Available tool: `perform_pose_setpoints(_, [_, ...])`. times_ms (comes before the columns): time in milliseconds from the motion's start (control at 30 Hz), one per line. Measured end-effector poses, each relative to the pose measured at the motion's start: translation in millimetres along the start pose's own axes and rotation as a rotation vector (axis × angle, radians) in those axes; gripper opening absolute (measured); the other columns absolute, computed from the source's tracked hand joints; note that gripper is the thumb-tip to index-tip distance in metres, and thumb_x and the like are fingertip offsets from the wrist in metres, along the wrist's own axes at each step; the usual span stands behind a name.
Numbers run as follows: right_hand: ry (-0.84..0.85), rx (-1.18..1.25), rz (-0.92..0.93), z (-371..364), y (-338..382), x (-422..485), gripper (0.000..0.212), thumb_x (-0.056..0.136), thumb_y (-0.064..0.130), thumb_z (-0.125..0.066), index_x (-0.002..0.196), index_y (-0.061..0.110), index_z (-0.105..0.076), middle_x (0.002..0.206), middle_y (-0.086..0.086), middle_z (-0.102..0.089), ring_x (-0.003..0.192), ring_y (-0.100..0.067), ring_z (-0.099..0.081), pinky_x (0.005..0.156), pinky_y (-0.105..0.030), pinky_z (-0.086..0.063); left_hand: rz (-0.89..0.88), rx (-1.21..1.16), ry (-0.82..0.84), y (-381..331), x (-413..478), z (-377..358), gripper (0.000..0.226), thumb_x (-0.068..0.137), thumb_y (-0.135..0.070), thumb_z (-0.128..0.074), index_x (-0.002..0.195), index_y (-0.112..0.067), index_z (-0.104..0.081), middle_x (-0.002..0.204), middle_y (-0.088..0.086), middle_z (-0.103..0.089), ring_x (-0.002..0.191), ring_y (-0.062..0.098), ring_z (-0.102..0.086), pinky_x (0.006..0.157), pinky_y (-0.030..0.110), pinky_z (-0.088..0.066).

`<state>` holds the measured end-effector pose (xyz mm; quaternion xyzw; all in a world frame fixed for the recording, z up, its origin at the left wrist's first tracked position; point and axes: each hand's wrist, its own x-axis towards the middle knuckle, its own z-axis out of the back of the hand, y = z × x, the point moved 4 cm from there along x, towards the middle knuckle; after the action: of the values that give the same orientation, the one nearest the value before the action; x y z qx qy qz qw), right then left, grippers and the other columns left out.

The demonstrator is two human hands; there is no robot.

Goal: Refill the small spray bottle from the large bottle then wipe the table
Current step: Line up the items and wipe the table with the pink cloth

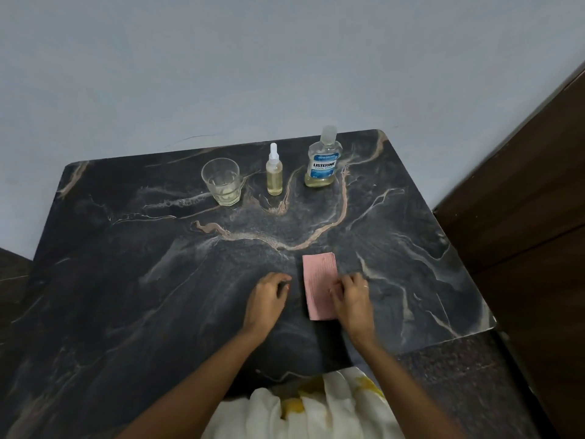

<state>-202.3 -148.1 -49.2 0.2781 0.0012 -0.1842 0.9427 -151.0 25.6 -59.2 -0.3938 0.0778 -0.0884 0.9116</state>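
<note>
LISTERINE COOL MINT bottle [323,166] stands upright; right hand [351,299] pinches cloth [318,274], left hand [267,299] relaxed.

Glass [221,181], spray bottle [274,172] and large bottle [322,160] line the table's [126,280] far edge, gaps between.

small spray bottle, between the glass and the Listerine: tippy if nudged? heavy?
Likely tippy: the small spray bottle stands tall on a narrow base, so a push up high would probably topple it. Probably light: slim, though it looks mostly full of yellowish liquid. Its smooth clear wall may be slippery.
</note>
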Motion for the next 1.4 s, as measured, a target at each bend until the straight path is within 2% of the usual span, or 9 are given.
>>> perform_pose_setpoints(100, [0.049, -0.067, 0.117, -14, 14, -2, 0.042, 0.09, 0.03, -0.052, 0.125, 0.008, -0.045, 0.131, -0.012, -0.042, 0.117, -0.024, -0.041, 0.097, -0.035, -0.043, 0.002, 0.098, -0.084, 23, -1, 18, 0.03, 0.089, -0.012, -0.052, 0.119, -0.01, -0.056, 0.124, 0.009, -0.058, 0.12, 0.022, -0.049, 0.109, 0.038, -0.033])
perform_pose_setpoints(200, [0.12, -0.113, 0.167, -30, 22, 0, 0.063, 0.09, 0.041, -0.047, 0.141, 0.011, -0.023, 0.151, -0.012, -0.021, 0.14, -0.027, -0.015, 0.116, -0.037, -0.014, 0.015, 0.24, -0.088, 46, -4, 30, 0.04, 0.094, -0.021, -0.045, 0.133, -0.012, -0.042, 0.143, 0.007, -0.041, 0.138, 0.02, -0.028, 0.117, 0.037, -0.007])
perform_pose_setpoints(333, [0.165, -0.28, 0.213, -46, 23, 2, 0.066, 0.095, 0.044, -0.03, 0.144, 0.011, -0.002, 0.156, -0.011, 0.001, 0.143, -0.024, 0.007, 0.114, -0.039, 0.008, 0.05, 0.4, -0.044, 74, -11, 35, 0.049, 0.097, -0.029, -0.032, 0.143, -0.016, -0.019, 0.154, 0.003, -0.017, 0.143, 0.016, -0.005, 0.115, 0.037, 0.008])
perform_pose_setpoints(633, [0.177, -0.359, 0.182, -59, 22, 2, 0.058, 0.097, 0.034, -0.024, 0.143, 0.014, 0.004, 0.155, -0.011, 0.004, 0.143, -0.025, 0.006, 0.115, -0.041, 0.005, 0.09, 0.509, -0.021, 99, -15, 37, 0.054, 0.093, -0.035, -0.014, 0.144, -0.017, -0.008, 0.155, 0.0, -0.009, 0.142, 0.012, -0.002, 0.116, 0.038, 0.002])
perform_pose_setpoints(833, [0.289, -0.384, 0.363, -86, 66, -12, 0.058, 0.096, 0.034, -0.022, 0.143, 0.017, 0.009, 0.154, -0.009, 0.01, 0.14, -0.023, 0.016, 0.112, -0.037, 0.009, 0.094, 0.533, -0.033, 99, -15, 37, 0.053, 0.093, -0.033, -0.014, 0.144, -0.018, -0.007, 0.155, 0.0, -0.009, 0.143, 0.014, -0.005, 0.117, 0.039, 0.0])
perform_pose_setpoints(933, [0.353, -0.422, 0.476, -107, 96, -30, 0.058, 0.096, 0.037, -0.025, 0.145, 0.014, -0.003, 0.156, -0.01, 0.0, 0.143, -0.025, 0.005, 0.115, -0.04, 0.001, 0.095, 0.553, -0.026, 100, -15, 36, 0.05, 0.098, -0.026, -0.023, 0.144, -0.018, -0.006, 0.156, 0.001, -0.008, 0.143, 0.015, -0.005, 0.117, 0.039, 0.0])
perform_pose_setpoints(1000, [0.293, -0.488, 0.493, -112, 104, -39, 0.059, 0.092, 0.043, -0.036, 0.142, 0.015, -0.024, 0.151, -0.01, -0.025, 0.14, -0.024, -0.02, 0.113, -0.042, -0.022, 0.088, 0.56, -0.02, 101, -15, 36, 0.05, 0.098, -0.025, -0.024, 0.144, -0.018, -0.005, 0.156, 0.001, -0.007, 0.143, 0.015, -0.004, 0.117, 0.039, 0.0])
perform_pose_setpoints(1133, [0.227, -0.517, 0.48, -109, 103, -39, 0.053, 0.085, 0.043, -0.048, 0.133, 0.02, -0.044, 0.14, -0.001, -0.046, 0.13, -0.019, -0.042, 0.102, -0.04, -0.042, 0.083, 0.566, -0.013, 100, -15, 38, 0.053, 0.093, -0.033, -0.008, 0.144, -0.017, -0.01, 0.155, 0.001, -0.01, 0.143, 0.015, -0.007, 0.116, 0.039, -0.001])
perform_pose_setpoints(1400, [0.163, -0.437, 0.187, -69, 29, 29, 0.053, 0.097, 0.028, -0.027, 0.144, 0.018, -0.007, 0.155, -0.007, -0.006, 0.142, -0.03, -0.003, 0.115, -0.049, -0.005, 0.101, 0.503, -0.03, 99, -15, 39, 0.055, 0.092, -0.035, -0.014, 0.144, -0.018, -0.009, 0.155, -0.001, -0.011, 0.142, 0.011, -0.003, 0.117, 0.039, -0.001])
